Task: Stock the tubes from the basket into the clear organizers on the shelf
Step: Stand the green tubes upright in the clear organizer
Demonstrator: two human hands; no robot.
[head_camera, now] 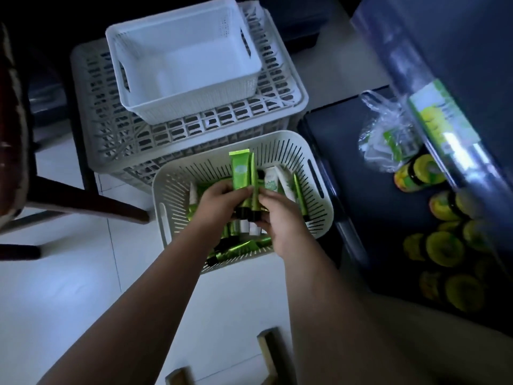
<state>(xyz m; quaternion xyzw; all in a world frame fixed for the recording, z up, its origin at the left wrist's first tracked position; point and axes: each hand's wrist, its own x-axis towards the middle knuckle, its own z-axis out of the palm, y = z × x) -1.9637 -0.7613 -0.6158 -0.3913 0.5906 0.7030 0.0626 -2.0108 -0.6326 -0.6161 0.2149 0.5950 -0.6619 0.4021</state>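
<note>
Top-down view. A white basket (277,136) sits open-topped on a pale floor (69,287). Tubes (241,173) cover its bottom. The left hand (222,201) and right hand (280,215) grip a bunch of them upright at its middle, with open room along its far wall. Close behind stands a large slatted crate (91,112) with a small open bin (194,98) on top. A dark chair leg (83,201) slants across the floor at left. Just right, a dark shelf (347,151) holds a plastic bag (388,129) and green-lidded jars (444,245), and a blurred clear panel (444,107) slants over them.
</note>
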